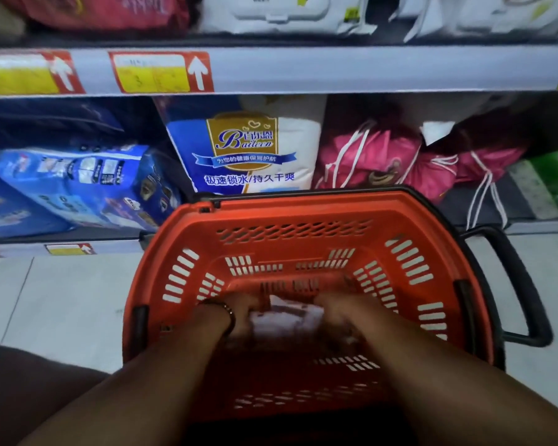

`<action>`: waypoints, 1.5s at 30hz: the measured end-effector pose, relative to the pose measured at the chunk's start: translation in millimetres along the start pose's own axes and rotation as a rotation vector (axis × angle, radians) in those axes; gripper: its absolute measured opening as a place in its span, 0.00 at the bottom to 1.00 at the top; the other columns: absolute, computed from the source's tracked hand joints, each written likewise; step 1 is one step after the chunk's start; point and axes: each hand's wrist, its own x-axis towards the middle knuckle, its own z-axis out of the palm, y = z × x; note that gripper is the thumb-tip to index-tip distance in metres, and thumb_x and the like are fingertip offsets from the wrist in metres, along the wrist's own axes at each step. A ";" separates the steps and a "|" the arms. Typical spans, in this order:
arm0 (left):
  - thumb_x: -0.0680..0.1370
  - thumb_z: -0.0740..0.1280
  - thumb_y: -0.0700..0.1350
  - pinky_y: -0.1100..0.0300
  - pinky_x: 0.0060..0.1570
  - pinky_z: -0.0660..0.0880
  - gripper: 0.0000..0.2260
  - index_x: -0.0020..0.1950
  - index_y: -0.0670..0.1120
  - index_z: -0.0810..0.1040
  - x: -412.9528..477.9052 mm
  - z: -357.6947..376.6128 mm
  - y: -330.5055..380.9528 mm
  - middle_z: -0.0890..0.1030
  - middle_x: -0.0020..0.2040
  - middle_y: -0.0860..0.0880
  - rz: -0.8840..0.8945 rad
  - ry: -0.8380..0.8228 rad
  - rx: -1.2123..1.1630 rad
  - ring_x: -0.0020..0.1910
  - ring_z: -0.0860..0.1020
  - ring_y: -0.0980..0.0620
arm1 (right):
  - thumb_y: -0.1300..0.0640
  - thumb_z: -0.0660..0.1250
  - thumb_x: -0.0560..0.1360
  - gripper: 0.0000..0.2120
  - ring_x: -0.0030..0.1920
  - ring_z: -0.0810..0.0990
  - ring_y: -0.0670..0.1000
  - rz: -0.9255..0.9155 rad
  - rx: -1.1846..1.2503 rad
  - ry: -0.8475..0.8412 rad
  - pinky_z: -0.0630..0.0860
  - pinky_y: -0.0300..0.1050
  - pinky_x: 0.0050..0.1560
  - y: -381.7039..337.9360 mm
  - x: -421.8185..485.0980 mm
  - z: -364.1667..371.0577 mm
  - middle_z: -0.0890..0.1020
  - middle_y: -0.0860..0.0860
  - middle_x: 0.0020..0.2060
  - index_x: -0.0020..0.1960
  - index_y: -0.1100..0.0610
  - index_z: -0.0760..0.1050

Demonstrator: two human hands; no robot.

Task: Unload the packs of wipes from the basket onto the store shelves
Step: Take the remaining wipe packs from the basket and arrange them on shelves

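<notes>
We see the store shelves [303, 70] stocked with wrapped goods, and before them the orange basket [303, 226] on the floor. Deep inside it lies a pale pack of wipes [285, 318]. Our left hand [236, 312] grips its left end; our right hand [339, 312] grips its right end, the pack between them.

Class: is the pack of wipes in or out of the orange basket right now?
In. The pack of wipes lies low inside the basket, with the left hand and right hand on its ends.
</notes>
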 end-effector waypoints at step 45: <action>0.77 0.73 0.51 0.34 0.53 0.82 0.24 0.73 0.51 0.74 -215.2 -142.0 143.8 0.86 0.63 0.43 0.832 0.778 -1.716 0.60 0.85 0.38 | 0.54 0.81 0.67 0.27 0.55 0.76 0.39 -0.595 0.745 1.526 0.70 0.26 0.54 -97.4 -296.8 -103.1 0.74 0.47 0.57 0.63 0.49 0.75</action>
